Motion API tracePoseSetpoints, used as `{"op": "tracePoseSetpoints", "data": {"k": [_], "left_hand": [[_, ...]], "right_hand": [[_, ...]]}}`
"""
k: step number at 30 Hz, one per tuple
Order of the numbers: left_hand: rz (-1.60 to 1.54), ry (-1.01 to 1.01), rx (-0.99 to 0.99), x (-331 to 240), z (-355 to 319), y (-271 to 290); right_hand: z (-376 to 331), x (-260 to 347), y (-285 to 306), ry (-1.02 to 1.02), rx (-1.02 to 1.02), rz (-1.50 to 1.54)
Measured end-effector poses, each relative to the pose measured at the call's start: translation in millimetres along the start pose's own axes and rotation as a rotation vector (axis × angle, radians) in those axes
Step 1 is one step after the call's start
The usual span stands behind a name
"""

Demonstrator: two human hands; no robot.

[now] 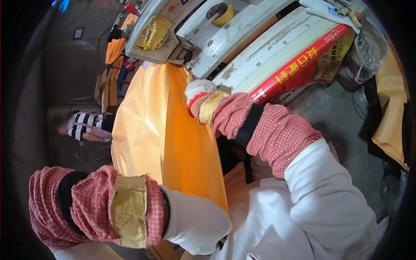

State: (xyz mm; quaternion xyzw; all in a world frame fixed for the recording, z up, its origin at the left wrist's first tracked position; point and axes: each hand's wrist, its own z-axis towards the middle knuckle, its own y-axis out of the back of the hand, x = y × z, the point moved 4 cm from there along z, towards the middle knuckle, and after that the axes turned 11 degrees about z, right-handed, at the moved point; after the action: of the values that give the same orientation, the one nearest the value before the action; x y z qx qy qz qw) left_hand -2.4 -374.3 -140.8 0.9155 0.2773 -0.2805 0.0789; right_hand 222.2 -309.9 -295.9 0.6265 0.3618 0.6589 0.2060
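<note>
On the left, my left hand, in a white glove with a red checked sleeve guard, has its grip closed on the near edge of the orange woven fabric, which runs up the middle from my lap to the sewing machine head. My right hand lies on the far end of the fabric just beside the needle area; I cannot tell whether its grip is closed, and I judge the feed goes best with the cloth kept taut and straight between both hands. To the right, the white desk carries a red-and-yellow strip, and I can make out no containers with contents.
</note>
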Motion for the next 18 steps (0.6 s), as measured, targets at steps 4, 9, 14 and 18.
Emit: {"op": "tracePoseSetpoints", "data": {"k": [4,9,14,18], "left_hand": [[-0.180,0.178,0.142,27.6,-2.2,22.7],[-0.084,0.285,0.179,76.6,-11.4,37.7],[0.074,0.327,0.106,98.7,-57.8,8.5],[0.170,0.571,0.224,72.2,-63.4,-18.9]], "right_hand": [[9.2,9.0,-13.0,0.091,0.049,-0.110],[12.5,12.0,-10.3,0.165,0.118,-0.188],[8.5,13.0,1.2,0.109,0.207,-0.019],[1.7,23.3,13.4,0.205,0.130,-0.132]]}}
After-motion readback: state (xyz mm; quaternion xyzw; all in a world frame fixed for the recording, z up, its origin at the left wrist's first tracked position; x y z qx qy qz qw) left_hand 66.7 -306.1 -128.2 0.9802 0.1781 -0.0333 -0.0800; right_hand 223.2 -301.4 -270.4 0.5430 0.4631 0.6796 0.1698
